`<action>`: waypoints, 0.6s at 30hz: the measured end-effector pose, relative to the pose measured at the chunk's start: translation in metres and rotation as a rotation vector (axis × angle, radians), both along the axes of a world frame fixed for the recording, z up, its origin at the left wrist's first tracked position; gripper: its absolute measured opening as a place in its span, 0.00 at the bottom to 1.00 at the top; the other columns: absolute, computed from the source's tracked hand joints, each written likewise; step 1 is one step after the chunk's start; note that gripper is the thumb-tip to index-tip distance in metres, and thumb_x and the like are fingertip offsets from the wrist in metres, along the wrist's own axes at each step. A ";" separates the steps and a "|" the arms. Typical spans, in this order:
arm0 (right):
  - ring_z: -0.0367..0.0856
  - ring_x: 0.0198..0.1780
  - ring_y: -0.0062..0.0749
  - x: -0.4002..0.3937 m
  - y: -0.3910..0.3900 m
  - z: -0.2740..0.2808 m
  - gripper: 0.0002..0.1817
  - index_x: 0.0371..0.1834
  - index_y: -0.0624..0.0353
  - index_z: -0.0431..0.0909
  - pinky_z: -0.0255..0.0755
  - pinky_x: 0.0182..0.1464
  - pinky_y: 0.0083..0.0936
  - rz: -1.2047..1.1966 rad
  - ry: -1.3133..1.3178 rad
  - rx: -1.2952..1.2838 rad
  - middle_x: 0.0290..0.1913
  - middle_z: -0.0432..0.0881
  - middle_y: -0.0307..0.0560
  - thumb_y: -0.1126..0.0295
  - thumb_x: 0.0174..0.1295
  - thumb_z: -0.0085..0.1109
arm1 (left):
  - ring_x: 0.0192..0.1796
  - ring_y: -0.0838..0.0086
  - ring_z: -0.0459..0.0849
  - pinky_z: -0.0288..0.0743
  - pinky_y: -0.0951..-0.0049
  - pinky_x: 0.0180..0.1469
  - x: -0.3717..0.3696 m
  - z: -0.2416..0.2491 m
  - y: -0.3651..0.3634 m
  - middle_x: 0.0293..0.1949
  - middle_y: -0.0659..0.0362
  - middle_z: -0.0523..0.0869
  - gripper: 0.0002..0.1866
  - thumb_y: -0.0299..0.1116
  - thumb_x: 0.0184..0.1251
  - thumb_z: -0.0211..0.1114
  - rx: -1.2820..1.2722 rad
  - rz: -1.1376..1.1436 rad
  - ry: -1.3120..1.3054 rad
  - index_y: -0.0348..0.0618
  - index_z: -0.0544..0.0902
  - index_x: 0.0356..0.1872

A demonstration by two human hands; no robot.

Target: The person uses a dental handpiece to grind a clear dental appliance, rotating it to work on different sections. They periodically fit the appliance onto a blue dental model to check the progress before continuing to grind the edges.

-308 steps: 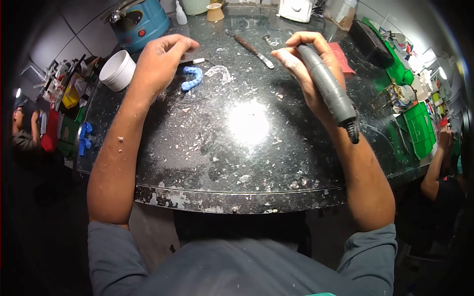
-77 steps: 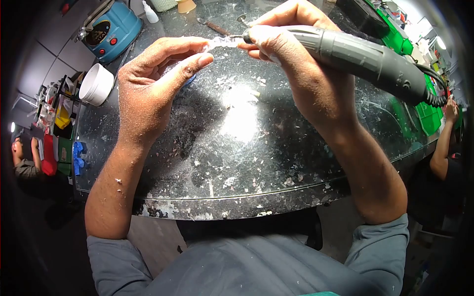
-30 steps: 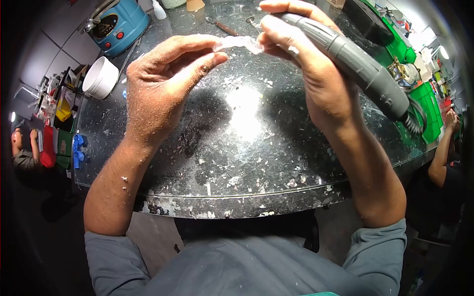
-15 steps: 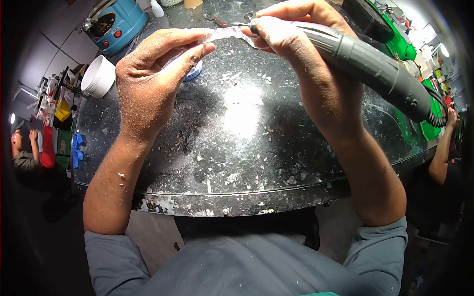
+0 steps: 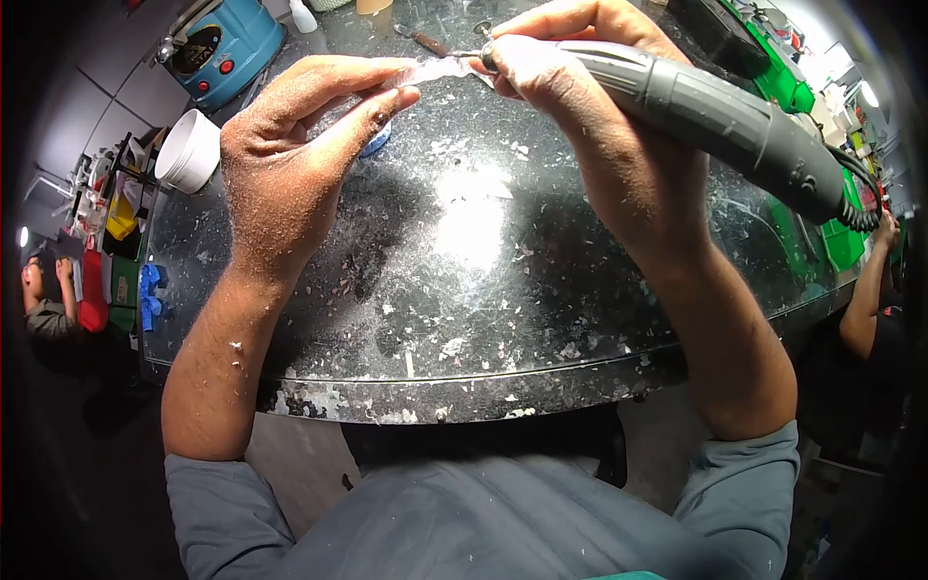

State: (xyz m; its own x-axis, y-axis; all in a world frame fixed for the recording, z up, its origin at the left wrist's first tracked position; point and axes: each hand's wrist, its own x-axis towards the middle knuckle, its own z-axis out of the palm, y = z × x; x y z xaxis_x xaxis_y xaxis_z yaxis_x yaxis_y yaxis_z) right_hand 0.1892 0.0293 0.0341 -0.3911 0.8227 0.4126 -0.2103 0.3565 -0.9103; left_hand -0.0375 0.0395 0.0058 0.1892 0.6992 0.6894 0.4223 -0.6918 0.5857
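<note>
Between the thumb and fingers of my left hand (image 5: 285, 164) is pinched a clear, arch-shaped plastic piece (image 5: 440, 70), seen nearly edge-on. My right hand (image 5: 619, 145) grips a dark grey rotary handpiece (image 5: 710, 108), its coiled cord trailing off to the right. The handpiece's nose points left at the free end of the plastic piece, and its bit overlaps that end in this view. Pale dust coats both hands. Just behind them a wooden-handled tool (image 5: 430, 43) lies on the bench, and a blue round object (image 5: 377, 141) is partly hidden by my left hand.
White flecks and dust cover the black bench (image 5: 464, 319). At left stand a white tub (image 5: 190, 153), a blue machine (image 5: 232, 53) and a small white bottle (image 5: 304, 16). Green bins (image 5: 788, 92) line the right. People's arms show at the far left (image 5: 66, 280) and far right (image 5: 863, 300).
Both hands have shifted slightly left. The plastic piece has turned, so its arch looks flatter now, and the handpiece has tipped a little and moved left with my right hand.
</note>
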 end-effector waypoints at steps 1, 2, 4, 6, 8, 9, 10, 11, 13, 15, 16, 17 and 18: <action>0.77 0.39 0.19 0.000 0.000 0.000 0.10 0.41 0.61 0.80 0.73 0.40 0.21 0.003 0.004 -0.004 0.36 0.81 0.40 0.66 0.65 0.63 | 0.44 0.77 0.86 0.80 0.77 0.51 0.000 0.000 0.000 0.39 0.58 0.89 0.09 0.23 0.58 0.72 -0.004 -0.003 -0.004 0.41 0.89 0.40; 0.77 0.39 0.19 0.000 0.000 -0.001 0.10 0.41 0.61 0.80 0.73 0.40 0.21 0.003 0.005 -0.007 0.36 0.81 0.40 0.66 0.65 0.63 | 0.44 0.77 0.86 0.80 0.77 0.51 0.000 0.000 0.000 0.39 0.58 0.89 0.09 0.23 0.58 0.72 -0.004 -0.003 -0.004 0.41 0.89 0.40; 0.77 0.39 0.19 0.000 0.000 0.000 0.10 0.41 0.61 0.80 0.73 0.40 0.21 0.013 0.013 -0.015 0.36 0.81 0.40 0.66 0.65 0.63 | 0.43 0.77 0.86 0.80 0.78 0.50 0.001 0.000 0.000 0.39 0.58 0.89 0.09 0.22 0.57 0.72 -0.009 0.002 -0.007 0.41 0.89 0.40; 0.77 0.39 0.19 0.000 0.000 0.001 0.10 0.40 0.61 0.80 0.73 0.40 0.21 0.022 0.023 -0.022 0.36 0.81 0.40 0.66 0.65 0.63 | 0.43 0.77 0.86 0.80 0.78 0.50 0.000 0.000 0.000 0.39 0.58 0.89 0.09 0.22 0.57 0.72 -0.005 -0.002 -0.006 0.41 0.89 0.40; 0.77 0.39 0.19 0.001 0.000 0.000 0.10 0.40 0.61 0.80 0.73 0.40 0.21 0.025 0.037 -0.033 0.36 0.81 0.40 0.66 0.65 0.63 | 0.43 0.77 0.86 0.80 0.77 0.49 0.000 0.000 0.000 0.39 0.58 0.89 0.09 0.22 0.57 0.72 -0.002 -0.006 -0.005 0.41 0.89 0.40; 0.77 0.39 0.19 0.001 -0.001 0.001 0.09 0.40 0.61 0.80 0.73 0.40 0.21 0.029 0.045 -0.038 0.36 0.81 0.40 0.66 0.65 0.63 | 0.43 0.77 0.86 0.80 0.77 0.49 0.000 0.000 0.000 0.39 0.58 0.89 0.09 0.22 0.57 0.72 0.001 -0.007 -0.004 0.41 0.89 0.40; 0.77 0.39 0.19 0.001 -0.002 0.001 0.09 0.40 0.61 0.80 0.73 0.40 0.21 0.030 0.046 -0.038 0.36 0.81 0.40 0.66 0.65 0.63 | 0.43 0.77 0.86 0.80 0.77 0.49 0.001 0.000 0.000 0.39 0.58 0.89 0.10 0.22 0.57 0.71 0.003 -0.009 -0.003 0.41 0.89 0.40; 0.77 0.39 0.19 0.001 -0.003 0.001 0.09 0.39 0.61 0.80 0.73 0.40 0.21 0.026 0.069 -0.043 0.36 0.81 0.40 0.66 0.65 0.63 | 0.43 0.77 0.86 0.80 0.77 0.49 0.000 -0.001 0.001 0.39 0.58 0.89 0.10 0.22 0.57 0.71 0.003 -0.009 -0.003 0.41 0.89 0.40; 0.77 0.38 0.19 0.000 -0.001 -0.001 0.09 0.39 0.61 0.80 0.73 0.40 0.21 0.023 0.033 -0.023 0.35 0.81 0.40 0.66 0.65 0.63 | 0.42 0.77 0.86 0.80 0.78 0.48 -0.001 -0.003 0.002 0.39 0.58 0.89 0.10 0.21 0.57 0.71 0.028 -0.019 -0.004 0.41 0.89 0.40; 0.77 0.38 0.19 0.000 0.000 -0.002 0.09 0.39 0.61 0.79 0.72 0.40 0.21 0.007 0.007 -0.003 0.35 0.81 0.40 0.66 0.65 0.63 | 0.42 0.77 0.86 0.80 0.78 0.47 0.000 -0.003 0.002 0.39 0.58 0.89 0.10 0.21 0.57 0.71 0.034 -0.024 0.002 0.41 0.89 0.40; 0.77 0.38 0.19 0.000 0.001 -0.002 0.09 0.39 0.61 0.79 0.72 0.40 0.21 0.001 -0.004 0.007 0.35 0.81 0.40 0.66 0.65 0.64 | 0.42 0.77 0.86 0.80 0.78 0.47 0.000 -0.002 0.002 0.39 0.58 0.89 0.10 0.21 0.57 0.71 0.040 -0.029 0.008 0.41 0.89 0.40; 0.77 0.38 0.19 0.001 0.000 -0.002 0.09 0.39 0.61 0.79 0.72 0.40 0.21 -0.006 -0.015 0.017 0.35 0.81 0.40 0.66 0.65 0.64 | 0.42 0.77 0.86 0.80 0.78 0.47 0.000 -0.002 0.002 0.39 0.58 0.89 0.10 0.21 0.57 0.71 0.040 -0.030 0.008 0.41 0.89 0.40; 0.77 0.38 0.19 0.000 0.001 -0.002 0.09 0.39 0.61 0.79 0.72 0.40 0.21 -0.013 -0.027 0.028 0.35 0.81 0.40 0.66 0.64 0.64 | 0.42 0.78 0.86 0.80 0.78 0.47 0.000 -0.002 0.002 0.39 0.58 0.89 0.10 0.21 0.57 0.71 0.054 -0.021 0.039 0.41 0.89 0.40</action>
State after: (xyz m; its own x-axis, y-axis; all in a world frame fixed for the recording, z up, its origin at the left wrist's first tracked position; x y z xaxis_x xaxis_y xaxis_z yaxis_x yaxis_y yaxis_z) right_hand 0.1895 0.0300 0.0321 -0.3918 0.8160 0.4250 -0.1807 0.3847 -0.9052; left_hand -0.0378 0.0417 0.0038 0.2306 0.6565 0.7182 0.4288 -0.7312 0.5306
